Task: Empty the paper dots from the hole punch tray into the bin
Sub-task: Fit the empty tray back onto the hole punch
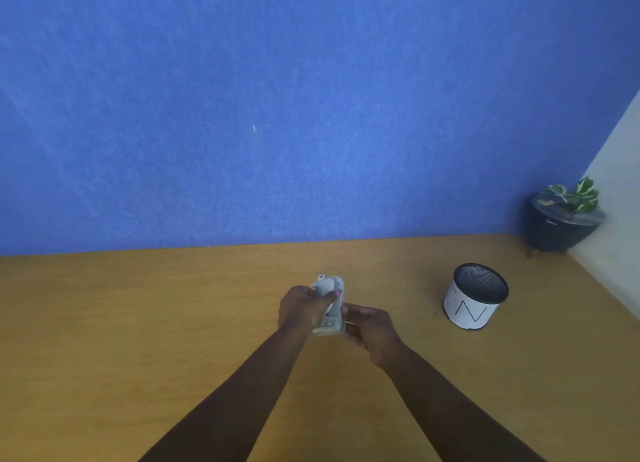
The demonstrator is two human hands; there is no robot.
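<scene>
Centre-bottom of my feed, both forearms reach forward and converge over the wooden desk (173,323), bare, no sleeves.

Left hand (301,307): back of the hand faces up, fingers curled round the left side of the grey hole punch (333,305), thumb laid across its top toward the right. Firm wrap, hand closed on the body.

Right hand (372,333): lower and just right of the punch, palm turned inward, fingers bent and touching the punch's right edge near its near end. I read it as a pinch on that edge, but the fingertips are blurred, so I can't say which part they have. Whether the tray is on or off I can't tell either; no paper dots resolve at this sharpness.

Punch sits lengthways away from me, held between both hands at about desk level. I can't tell if it rests on the surface or is lifted just clear.

Bin (476,297): small mesh cylinder with a white paper wrap carrying black letters, upright on the desk, well right of the hands, open top visible. Nothing over it.

Far right corner: dark pot with a green plant (562,219), against the blue wall (277,97).
</scene>
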